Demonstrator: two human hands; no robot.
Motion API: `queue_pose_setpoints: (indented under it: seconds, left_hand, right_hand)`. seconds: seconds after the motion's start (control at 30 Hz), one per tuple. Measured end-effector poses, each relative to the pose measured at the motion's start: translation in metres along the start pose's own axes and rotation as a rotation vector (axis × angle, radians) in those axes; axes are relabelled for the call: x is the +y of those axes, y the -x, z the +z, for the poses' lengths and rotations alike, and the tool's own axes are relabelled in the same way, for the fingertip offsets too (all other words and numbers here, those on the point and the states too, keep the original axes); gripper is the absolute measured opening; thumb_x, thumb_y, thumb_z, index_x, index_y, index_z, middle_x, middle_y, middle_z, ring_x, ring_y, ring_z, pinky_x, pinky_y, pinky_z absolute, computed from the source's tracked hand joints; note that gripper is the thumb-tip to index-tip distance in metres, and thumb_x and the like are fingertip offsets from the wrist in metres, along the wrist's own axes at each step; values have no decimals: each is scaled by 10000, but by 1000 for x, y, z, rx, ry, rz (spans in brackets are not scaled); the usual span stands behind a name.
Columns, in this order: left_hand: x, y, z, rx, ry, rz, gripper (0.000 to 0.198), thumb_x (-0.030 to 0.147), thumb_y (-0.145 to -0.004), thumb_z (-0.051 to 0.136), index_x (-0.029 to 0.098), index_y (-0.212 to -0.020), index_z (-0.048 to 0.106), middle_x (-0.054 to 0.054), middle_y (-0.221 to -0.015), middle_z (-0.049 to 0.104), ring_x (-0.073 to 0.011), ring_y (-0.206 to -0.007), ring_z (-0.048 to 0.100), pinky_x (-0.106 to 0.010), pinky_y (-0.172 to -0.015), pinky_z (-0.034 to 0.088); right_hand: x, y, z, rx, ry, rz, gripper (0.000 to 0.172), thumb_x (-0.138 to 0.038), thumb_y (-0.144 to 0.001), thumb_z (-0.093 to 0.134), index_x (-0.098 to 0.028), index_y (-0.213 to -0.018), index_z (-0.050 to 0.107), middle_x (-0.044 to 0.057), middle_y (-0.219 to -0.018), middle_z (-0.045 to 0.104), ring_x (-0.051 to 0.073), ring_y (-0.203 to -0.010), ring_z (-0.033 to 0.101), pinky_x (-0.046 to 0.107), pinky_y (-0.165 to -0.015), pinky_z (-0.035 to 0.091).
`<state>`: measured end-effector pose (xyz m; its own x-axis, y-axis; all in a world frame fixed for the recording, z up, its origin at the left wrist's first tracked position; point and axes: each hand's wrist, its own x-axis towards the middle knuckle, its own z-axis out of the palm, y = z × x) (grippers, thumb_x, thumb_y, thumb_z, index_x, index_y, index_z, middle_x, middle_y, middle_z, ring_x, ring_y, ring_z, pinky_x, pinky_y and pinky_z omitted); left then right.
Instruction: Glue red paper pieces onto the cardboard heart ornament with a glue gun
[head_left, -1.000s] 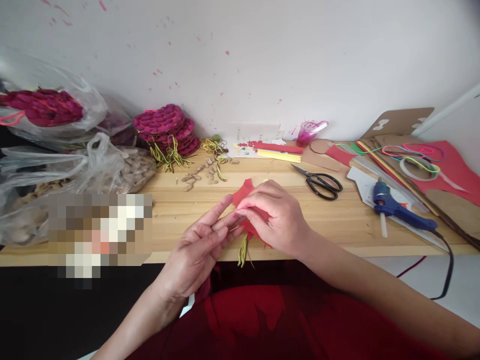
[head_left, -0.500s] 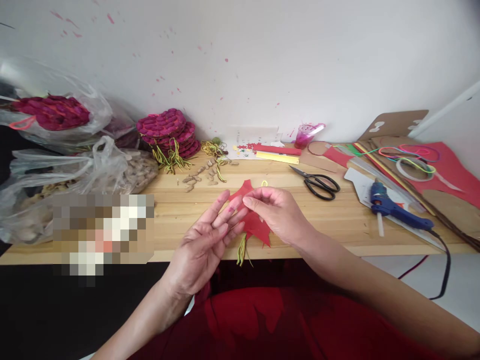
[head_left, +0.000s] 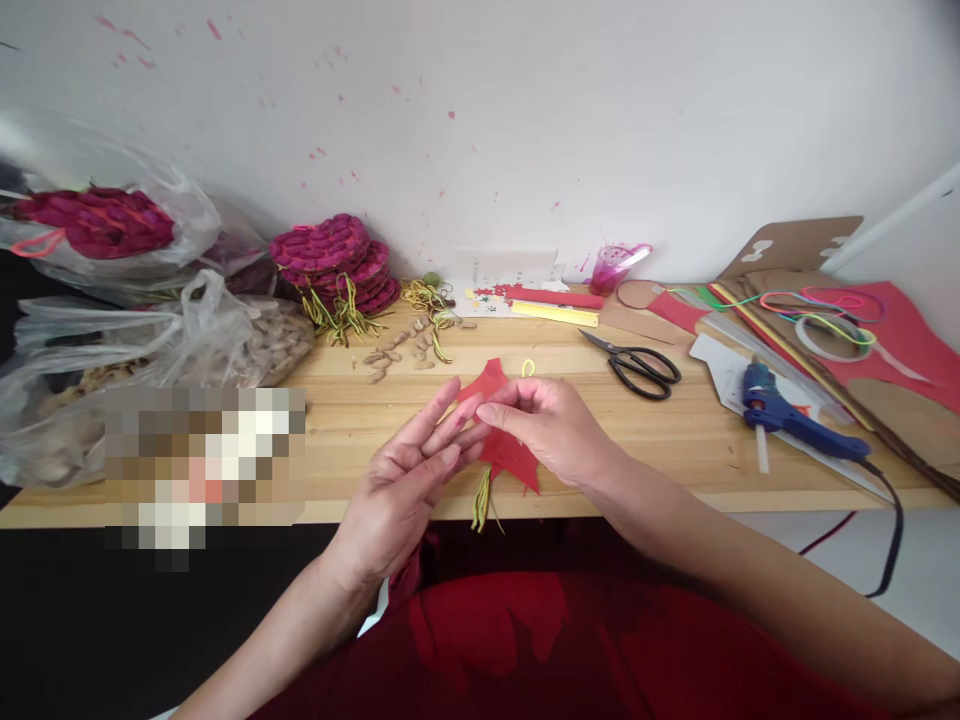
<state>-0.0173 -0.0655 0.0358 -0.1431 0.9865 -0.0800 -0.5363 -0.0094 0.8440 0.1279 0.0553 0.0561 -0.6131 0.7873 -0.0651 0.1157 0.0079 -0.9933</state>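
Observation:
My left hand (head_left: 411,478) is turned palm up, its fingers stretched out and a dark pink stain on one fingertip. Thumb and fingers of my right hand (head_left: 551,428) are pinched together at the left fingertips; anything between them is too small to make out. Beneath both hands on the table lies a pointed red paper shape (head_left: 517,467), partly covered by them. A yellow-green yarn tassel (head_left: 482,500) hangs from its near end over the table edge, and a small yellow loop (head_left: 528,368) shows beyond my right hand.
Black-handled scissors (head_left: 641,372) and a blue glue gun (head_left: 802,425) lie to the right. Peanuts (head_left: 384,358) are scattered behind my left hand, near stacked purple discs (head_left: 330,250). Plastic bags (head_left: 202,330) fill the left. A cup (head_left: 611,268) stands by the wall.
The pinched fingers of my right hand have shifted slightly left along the left fingertips. The view has moved a little; the things on the table look the same.

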Motion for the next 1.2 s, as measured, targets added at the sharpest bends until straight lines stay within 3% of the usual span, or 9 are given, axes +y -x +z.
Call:
queue_pose_setpoints:
  seconds: [0.17, 0.3, 0.4, 0.5, 0.67, 0.83, 0.93, 1.2]
  left_hand:
    - [3, 0, 0, 12, -12, 17, 541, 178, -933, 649, 358, -1434, 554, -27, -1491, 578, -256, -1333, 579, -427, -1172, 417]
    - [4, 1, 1, 28, -3, 19, 562, 164, -939, 628, 375, -1450, 529, -21, -1512, 556, -254, -1307, 602, -425, -1158, 429]
    - [2, 1, 1, 11, -7, 25, 574, 175, -948, 621, 398, -1464, 506, -11, -1526, 541, -244, -1312, 597, -419, -1163, 424]
    - [-1, 0, 1, -11, -31, 45, 594, 183, -946, 633, 408, -1476, 486, 2, -1520, 547, -239, -1394, 517, -400, -1172, 416]
    - [0, -2, 2, -87, -102, 102, 572, 179, -963, 607, 407, -1474, 489, 17, -1548, 511, -237, -1473, 406, -398, -1204, 376]
    - [8, -5, -4, 15, -72, 115, 531, 164, -955, 607, 377, -1438, 543, -28, -1530, 536, -233, -1288, 617, -379, -1110, 479]
    - [12, -6, -10, 93, -31, 121, 478, 156, -947, 608, 336, -1390, 594, -47, -1520, 545, -219, -1213, 667, -348, -1065, 515]
    - [11, -8, -5, 103, 3, 153, 462, 142, -944, 590, 315, -1372, 604, -40, -1454, 609, -204, -1207, 668, -329, -1062, 518]
  right_hand:
    - [-2, -1, 2, 27, 32, -68, 156, -347, -785, 737, -200, -745, 702, 7, -758, 721, 139, -686, 617, 317, -698, 492]
    - [-2, -1, 1, 45, -67, -6, 183, -385, -770, 762, -206, -770, 725, -3, -770, 724, 132, -701, 617, 316, -727, 491]
    - [-3, 0, 1, -23, -64, 44, 222, -407, -771, 776, -192, -825, 754, 26, -824, 745, 150, -751, 652, 326, -753, 503]
    - [-3, 1, 5, -83, -98, 65, 240, -406, -752, 801, -186, -838, 758, 33, -836, 747, 160, -773, 673, 325, -758, 523]
    - [0, -1, 12, -65, -156, 73, 199, -377, -747, 797, -193, -790, 734, 13, -780, 719, 155, -746, 660, 331, -752, 527]
    - [-3, -4, 5, 49, -91, -5, 203, -381, -755, 787, -194, -750, 710, -8, -735, 692, 129, -683, 604, 318, -725, 488]
    - [-7, -4, 0, 74, -110, 7, 197, -376, -753, 797, -198, -753, 714, -27, -696, 678, 106, -615, 563, 297, -673, 471]
    - [0, 1, 11, -134, -109, 96, 187, -353, -787, 785, -190, -877, 764, 10, -741, 730, 125, -660, 638, 286, -654, 492]
